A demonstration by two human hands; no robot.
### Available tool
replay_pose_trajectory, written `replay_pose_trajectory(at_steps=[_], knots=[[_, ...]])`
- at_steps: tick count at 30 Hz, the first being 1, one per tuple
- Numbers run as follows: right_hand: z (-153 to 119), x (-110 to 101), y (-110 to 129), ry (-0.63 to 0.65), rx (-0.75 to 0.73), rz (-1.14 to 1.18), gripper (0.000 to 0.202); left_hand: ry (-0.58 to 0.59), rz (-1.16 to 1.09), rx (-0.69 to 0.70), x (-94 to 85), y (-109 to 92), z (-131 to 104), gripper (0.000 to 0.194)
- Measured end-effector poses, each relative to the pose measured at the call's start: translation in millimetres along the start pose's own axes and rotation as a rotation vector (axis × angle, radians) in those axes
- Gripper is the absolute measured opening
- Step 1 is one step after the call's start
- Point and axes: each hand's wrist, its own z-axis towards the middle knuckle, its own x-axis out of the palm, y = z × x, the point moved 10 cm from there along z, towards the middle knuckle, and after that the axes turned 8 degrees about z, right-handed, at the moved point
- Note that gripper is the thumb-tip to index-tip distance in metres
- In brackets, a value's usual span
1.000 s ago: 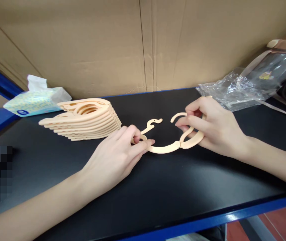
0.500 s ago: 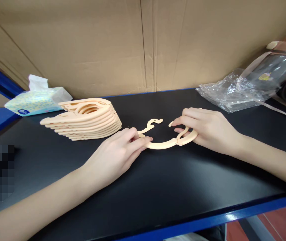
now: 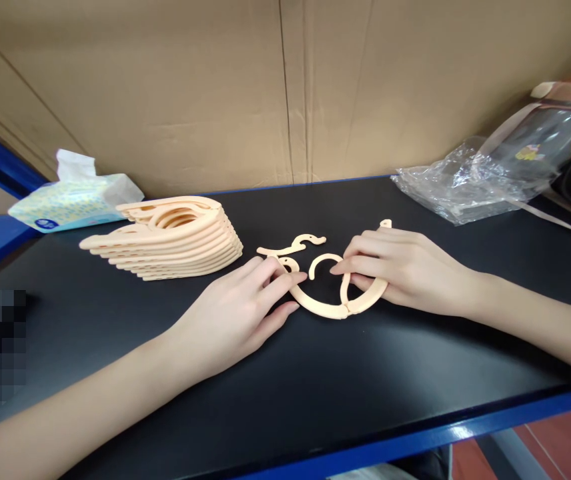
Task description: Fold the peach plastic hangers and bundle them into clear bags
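Note:
A cream plastic hanger, jointed at its lowest point, lies between my hands with its curved hook pointing up and left. My left hand holds its left arm between fingers and thumb. Around the right arm, near the hook's base, the fingers of my right hand are closed; the arm's tip sticks out above them. A separate cream piece with a small hook lies on the black table just beyond my left fingertips.
Left of centre stands a stack of cream hangers, with a tissue pack behind it. Crumpled clear plastic and a transparent bag are at the back right. Cardboard rises behind the table.
The hanger's joint has moved slightly left and nearer, and its hook now shows more fully. My right hand has shifted a little; the arm's tip now shows above it. The separate piece is less covered.

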Motion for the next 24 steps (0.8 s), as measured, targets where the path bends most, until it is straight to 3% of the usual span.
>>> replay_pose_trajectory(at_steps=[7, 17, 24], knots=[[-1, 6, 6, 0.06, -0.027, 0.032, 0.022, 0.017, -0.009, 0.01, -1.9, -1, 4, 0.043], [-2, 5, 16, 0.028, -0.117, -0.002, 0.022, 0.013, -0.019, 0.055, 2.5, -4, 0, 0.046], [-1, 5, 13, 0.055, -0.074, 0.063, 0.022, 0.009, 0.046, 0.029, -3.8, -4, 2, 0.053]])
